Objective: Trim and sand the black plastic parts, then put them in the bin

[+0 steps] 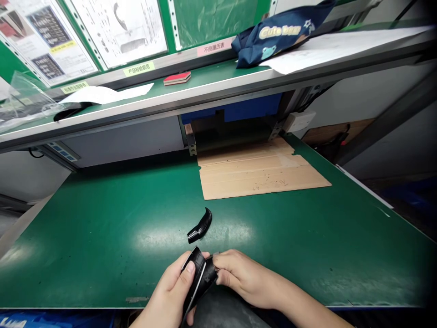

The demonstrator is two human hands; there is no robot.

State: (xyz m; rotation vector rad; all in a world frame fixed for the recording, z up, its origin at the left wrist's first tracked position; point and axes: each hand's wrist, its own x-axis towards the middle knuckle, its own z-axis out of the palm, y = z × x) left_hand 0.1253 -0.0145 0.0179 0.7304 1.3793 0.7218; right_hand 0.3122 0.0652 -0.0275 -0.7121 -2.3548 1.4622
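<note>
A black moulded plastic part (209,276), hollow and with a pale strip along one edge, is held near the front edge of the green table. My left hand (174,284) wraps round its left side, thumb pressed on the inner face. At its upper right end, my right hand (239,275) is closed, with thumb and bent fingers pinching the edge. Whether a small piece also sits between those fingertips is hidden. Just beyond the hands, a curved, ribbed, glossy black plastic piece (201,226) lies on the table, apart from both.
A flat cardboard sheet (235,182) lies on the green table (112,228) towards the back. Above, a shelf (205,93) crosses the view, carrying a blue pouch (252,50), a red pad (177,78) and papers. Blue containers (58,319) show below the front edge.
</note>
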